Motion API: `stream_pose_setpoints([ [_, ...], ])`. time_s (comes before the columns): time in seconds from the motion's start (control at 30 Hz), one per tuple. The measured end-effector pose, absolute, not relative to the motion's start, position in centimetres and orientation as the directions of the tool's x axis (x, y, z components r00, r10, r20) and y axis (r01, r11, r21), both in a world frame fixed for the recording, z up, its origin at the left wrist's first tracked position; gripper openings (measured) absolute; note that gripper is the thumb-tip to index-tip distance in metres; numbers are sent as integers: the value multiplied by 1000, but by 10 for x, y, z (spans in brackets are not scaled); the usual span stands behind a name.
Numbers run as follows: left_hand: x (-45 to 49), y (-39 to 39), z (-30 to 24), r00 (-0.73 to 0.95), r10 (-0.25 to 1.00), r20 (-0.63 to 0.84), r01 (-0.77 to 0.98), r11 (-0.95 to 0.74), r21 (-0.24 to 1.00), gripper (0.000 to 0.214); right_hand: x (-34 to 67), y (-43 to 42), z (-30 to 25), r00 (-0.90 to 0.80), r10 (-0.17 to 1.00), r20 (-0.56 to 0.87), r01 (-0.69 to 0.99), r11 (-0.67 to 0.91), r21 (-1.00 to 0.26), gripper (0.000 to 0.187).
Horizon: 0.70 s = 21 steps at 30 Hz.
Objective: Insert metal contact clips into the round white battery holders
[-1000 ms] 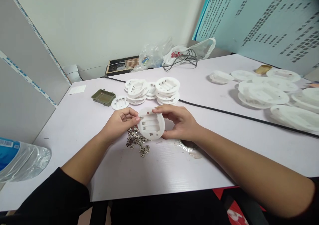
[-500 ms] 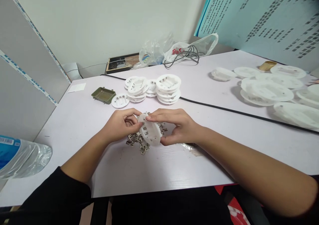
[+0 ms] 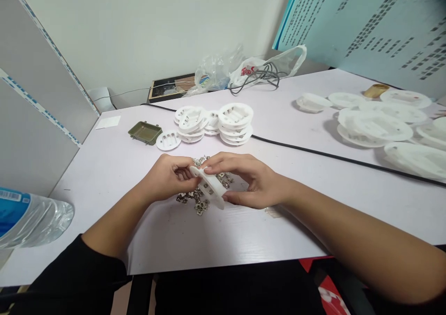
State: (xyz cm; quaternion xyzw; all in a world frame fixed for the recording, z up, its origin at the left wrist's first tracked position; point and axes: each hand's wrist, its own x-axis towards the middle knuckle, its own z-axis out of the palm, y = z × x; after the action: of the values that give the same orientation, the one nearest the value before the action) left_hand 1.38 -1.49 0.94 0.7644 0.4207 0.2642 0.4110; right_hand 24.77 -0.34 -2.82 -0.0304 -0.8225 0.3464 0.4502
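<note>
Between my hands, above the table, a white round plastic housing (image 3: 216,188) is tilted nearly edge-on, with small metal contacts in its inner face. My left hand (image 3: 174,176) is closed at its left side, the thumb pressed against the inner face; any small part under that thumb is hidden. Gripping the rim is my right hand (image 3: 249,179), fingers on top and thumb at the lower edge. Beneath both hands lies a loose pile of small metal contact plates (image 3: 201,206), partly covered by them.
Stacks of similar white housings (image 3: 235,115) stand behind my hands, near a green open tray (image 3: 144,133). More white housings (image 3: 374,125) lie at right, beyond a black cable (image 3: 313,153). A large water bottle (image 3: 38,219) lies at left. Plastic bags (image 3: 249,68) sit along the wall.
The housing has turned from showing its inner face to nearly edge-on. My right hand has rotated with it, and the left thumb stays against the inner face.
</note>
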Motion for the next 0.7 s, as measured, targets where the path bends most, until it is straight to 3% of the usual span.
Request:
stream_pose_setpoints([
  [0.23,17,-16,8,486,872,55,436,-297,849,19,250,-3,-33,-624,388,679,-281,699,-658,54],
  [0.43,13,-14,3,477,876,66,478,-322,817,20,252,1,-34,-620,382,686,-255,728,-636,59],
  [0.57,10,-12,-5,465,855,230,441,-449,777,26,253,4,-37,-577,445,685,-226,719,-657,59],
  [0.7,6,-8,-10,468,715,520,440,-698,565,25,252,3,-41,-523,527,670,-276,639,-718,62],
])
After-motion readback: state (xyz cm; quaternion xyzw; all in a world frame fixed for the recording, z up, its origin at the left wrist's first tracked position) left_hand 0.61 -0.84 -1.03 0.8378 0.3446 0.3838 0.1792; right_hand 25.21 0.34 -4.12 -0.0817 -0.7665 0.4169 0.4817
